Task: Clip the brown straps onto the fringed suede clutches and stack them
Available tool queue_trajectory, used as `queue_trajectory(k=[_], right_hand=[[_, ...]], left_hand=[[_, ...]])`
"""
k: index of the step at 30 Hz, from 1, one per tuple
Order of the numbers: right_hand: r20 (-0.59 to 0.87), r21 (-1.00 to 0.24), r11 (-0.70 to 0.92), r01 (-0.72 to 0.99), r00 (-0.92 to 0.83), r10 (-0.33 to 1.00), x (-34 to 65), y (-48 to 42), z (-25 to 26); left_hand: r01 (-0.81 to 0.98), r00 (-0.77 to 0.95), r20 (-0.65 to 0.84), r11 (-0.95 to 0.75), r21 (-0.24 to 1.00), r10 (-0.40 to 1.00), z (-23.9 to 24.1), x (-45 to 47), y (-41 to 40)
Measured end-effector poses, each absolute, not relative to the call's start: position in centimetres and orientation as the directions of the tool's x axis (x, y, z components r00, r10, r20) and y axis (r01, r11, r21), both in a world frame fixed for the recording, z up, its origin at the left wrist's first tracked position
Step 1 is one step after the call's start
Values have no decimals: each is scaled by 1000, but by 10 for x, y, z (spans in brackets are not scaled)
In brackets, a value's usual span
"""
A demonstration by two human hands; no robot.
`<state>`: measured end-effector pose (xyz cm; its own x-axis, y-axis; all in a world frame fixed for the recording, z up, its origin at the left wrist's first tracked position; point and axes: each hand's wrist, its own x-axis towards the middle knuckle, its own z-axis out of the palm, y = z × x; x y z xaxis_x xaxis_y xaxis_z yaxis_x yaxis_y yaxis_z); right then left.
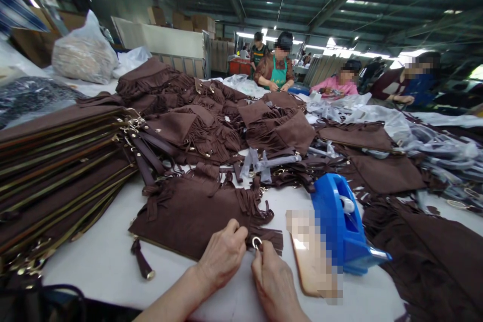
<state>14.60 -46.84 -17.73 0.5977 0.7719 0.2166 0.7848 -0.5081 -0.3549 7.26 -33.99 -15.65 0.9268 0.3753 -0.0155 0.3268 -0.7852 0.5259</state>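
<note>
A brown suede fringed bag [196,211] lies flat on the white table [101,261] in front of me. My left hand [222,254] is closed in a pinch on the bag's near right corner. Right beside it, my right hand [273,282] pinches a small silver metal ring [256,242] at that same corner. A short brown strap tab with a brass end [142,260] lies loose on the table left of my hands.
A tall stack of brown zippered bags [56,171] fills the left. Heaps of fringed bags [196,115] cover the middle. A blue tape dispenser [339,221] and a phone [311,256] sit right of my hands. Several people [277,68] work across the table.
</note>
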Motion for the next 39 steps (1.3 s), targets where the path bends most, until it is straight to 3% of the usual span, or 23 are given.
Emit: queue_trajectory(k=[7, 16, 24, 32, 39], right_hand=[[187, -357, -511, 782, 595, 781, 147, -462, -173], [285, -262, -490, 831, 552, 784, 144, -462, -193], [333, -158, -478, 864, 502, 798, 142, -455, -190], [215, -197, -570, 798, 602, 769, 139, -448, -197], [214, -216, -581, 785, 618, 756, 135, -446, -194]], left_hand=[[181, 968, 49, -821, 542, 246, -158, 61, -340], [84, 994, 22, -864, 497, 110, -155, 64, -331], [84, 976, 137, -872, 483, 170, -173, 67, -335], [66, 966, 177, -837, 544, 191, -176, 65, -333], [40, 946, 225, -771, 636, 234, -170, 65, -334]])
